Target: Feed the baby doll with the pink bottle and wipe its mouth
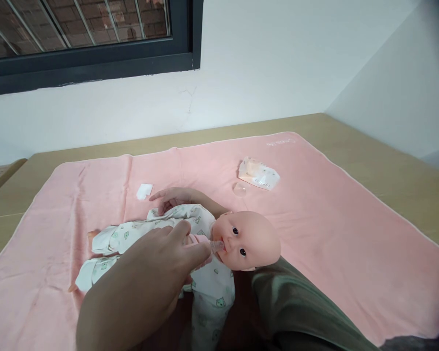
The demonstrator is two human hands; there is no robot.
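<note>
A baby doll [252, 239] in a white patterned sleepsuit lies on its back, head to the right. Its head rests over my right arm. My left hand [171, 253] is closed around a pink baby bottle [196, 239], whose clear teat [217, 246] touches the doll's mouth. Most of the bottle is hidden by my fingers. Behind the doll's body, my right hand [172, 197] reaches leftward with fingers loosely apart, close to the doll's far sleeve. A small white folded piece [144, 191] lies just beyond those fingertips.
A pink blanket [351, 229] with a pale edge covers much of the wooden surface [373, 156]. On it lie a clear dome-shaped cap [239, 189] and a crumpled white packet [259, 173]. A white wall and dark-framed window [183, 53] stand behind.
</note>
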